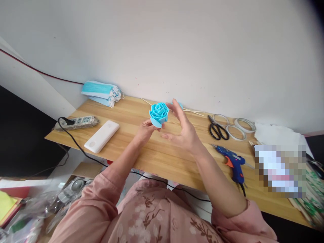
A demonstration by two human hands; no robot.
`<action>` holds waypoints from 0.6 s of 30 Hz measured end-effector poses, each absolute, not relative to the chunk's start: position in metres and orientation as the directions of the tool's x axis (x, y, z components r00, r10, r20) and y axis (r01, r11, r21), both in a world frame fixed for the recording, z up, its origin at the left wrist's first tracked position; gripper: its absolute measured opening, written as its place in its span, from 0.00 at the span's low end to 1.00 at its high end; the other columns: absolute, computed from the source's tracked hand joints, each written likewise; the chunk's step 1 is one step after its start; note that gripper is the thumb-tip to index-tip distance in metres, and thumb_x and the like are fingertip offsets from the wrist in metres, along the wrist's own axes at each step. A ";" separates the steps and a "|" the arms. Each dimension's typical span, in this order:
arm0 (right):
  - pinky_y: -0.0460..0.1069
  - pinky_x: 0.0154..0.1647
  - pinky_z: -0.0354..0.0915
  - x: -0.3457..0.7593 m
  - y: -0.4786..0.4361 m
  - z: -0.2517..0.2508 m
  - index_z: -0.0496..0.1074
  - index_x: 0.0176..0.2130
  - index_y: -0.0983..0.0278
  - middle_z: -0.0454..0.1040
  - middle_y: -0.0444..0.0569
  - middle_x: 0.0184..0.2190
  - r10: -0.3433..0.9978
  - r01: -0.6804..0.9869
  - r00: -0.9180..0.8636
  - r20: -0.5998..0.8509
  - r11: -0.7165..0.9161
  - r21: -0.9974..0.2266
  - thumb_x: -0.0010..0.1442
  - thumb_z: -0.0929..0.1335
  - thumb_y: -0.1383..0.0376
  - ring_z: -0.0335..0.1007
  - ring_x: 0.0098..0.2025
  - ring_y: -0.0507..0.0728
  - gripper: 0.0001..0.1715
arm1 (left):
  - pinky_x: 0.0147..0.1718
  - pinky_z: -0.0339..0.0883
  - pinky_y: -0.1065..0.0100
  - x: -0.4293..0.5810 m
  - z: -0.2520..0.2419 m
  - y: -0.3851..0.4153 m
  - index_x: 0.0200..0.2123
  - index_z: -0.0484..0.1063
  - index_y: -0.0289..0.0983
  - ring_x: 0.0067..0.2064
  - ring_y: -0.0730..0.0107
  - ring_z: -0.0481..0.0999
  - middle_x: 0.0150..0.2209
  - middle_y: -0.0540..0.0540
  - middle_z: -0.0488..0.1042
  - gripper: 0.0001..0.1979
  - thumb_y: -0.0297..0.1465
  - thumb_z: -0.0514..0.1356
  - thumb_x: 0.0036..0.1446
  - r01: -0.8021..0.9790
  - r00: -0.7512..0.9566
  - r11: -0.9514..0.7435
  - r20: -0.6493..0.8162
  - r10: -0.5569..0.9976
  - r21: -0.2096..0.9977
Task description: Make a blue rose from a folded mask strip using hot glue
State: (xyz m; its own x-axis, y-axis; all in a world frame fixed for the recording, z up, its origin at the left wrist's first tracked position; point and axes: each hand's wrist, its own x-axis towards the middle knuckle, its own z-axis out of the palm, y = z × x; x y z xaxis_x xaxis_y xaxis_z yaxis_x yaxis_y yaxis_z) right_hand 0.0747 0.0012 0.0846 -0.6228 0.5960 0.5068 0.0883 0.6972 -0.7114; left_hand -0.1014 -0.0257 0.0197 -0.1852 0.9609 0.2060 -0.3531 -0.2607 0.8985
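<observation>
Below the table (162, 158) sits a cardboard box (87, 169); above, left hand (146, 131) holds flower (159, 114), right hand (184, 132) wide

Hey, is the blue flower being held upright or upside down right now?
Upright: the blue flower has its open, layered side facing up, and the left hand holds it from below.

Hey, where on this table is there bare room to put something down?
The pale-brown wooden tabletop is bare between the white oblong plastic power bank and the left forearm, and between that and the right forearm, below the turquoise layered rose. The right side is crowded: black-handled metal scissors, whitish round tape rolls, blue plastic glue gun, torn white paper.
</observation>
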 end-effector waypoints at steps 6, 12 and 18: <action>0.65 0.73 0.55 0.069 -0.004 0.092 0.43 0.76 0.55 0.61 0.55 0.70 0.603 0.125 -0.606 0.518 0.715 -0.687 0.59 0.73 0.44 0.56 0.72 0.68 0.60 | 0.32 0.67 0.67 -0.100 0.022 -0.028 0.22 0.79 0.36 0.27 0.71 0.72 0.23 0.49 0.77 0.17 0.41 0.78 0.38 -0.357 -0.145 -0.211 0.169 0.975 0.910; 0.63 0.71 0.58 0.065 -0.003 0.090 0.49 0.75 0.57 0.67 0.55 0.66 0.636 0.116 -0.561 0.530 0.694 -0.711 0.60 0.73 0.46 0.63 0.69 0.66 0.55 | 0.34 0.68 0.66 -0.101 0.014 -0.026 0.23 0.78 0.37 0.29 0.70 0.73 0.25 0.49 0.77 0.20 0.45 0.78 0.38 -0.354 -0.111 -0.206 0.178 0.978 0.912; 0.65 0.71 0.59 0.068 -0.001 0.093 0.48 0.75 0.54 0.66 0.53 0.67 0.653 0.154 -0.533 0.539 0.701 -0.696 0.60 0.71 0.43 0.63 0.68 0.66 0.55 | 0.33 0.67 0.67 -0.101 0.009 -0.022 0.24 0.77 0.35 0.27 0.73 0.71 0.24 0.50 0.76 0.22 0.47 0.77 0.39 -0.343 -0.114 -0.204 0.175 0.978 0.917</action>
